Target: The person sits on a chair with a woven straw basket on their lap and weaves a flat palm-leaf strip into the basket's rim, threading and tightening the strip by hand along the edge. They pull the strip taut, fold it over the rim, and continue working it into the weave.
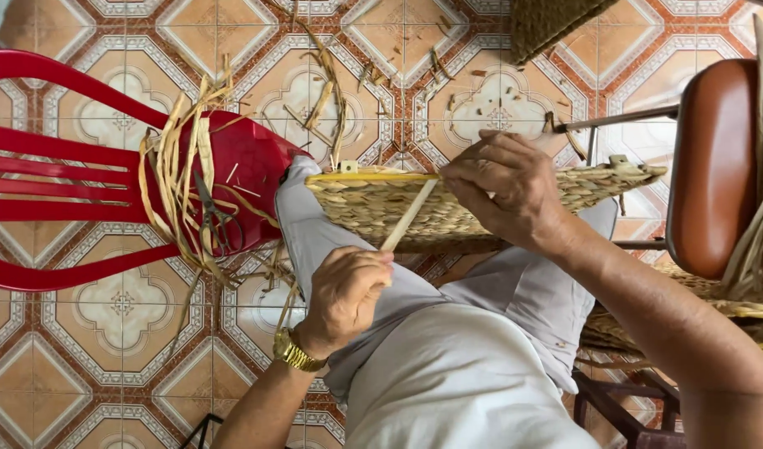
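Observation:
A half-woven straw basket (373,204) with a yellow rim frame lies across my lap. My right hand (502,187) presses on its upper rim, fingers curled around the weave. A pale flat straw strand (408,216) runs from the rim down to my left hand (346,293), which pinches its lower end. A gold watch sits on my left wrist.
A red plastic chair (57,170) stands at the left, with loose straw strands and scissors (211,212) on its seat. A brown-seated stool (714,162) is at the right, more woven pieces under it. Straw scraps litter the patterned tile floor (120,308).

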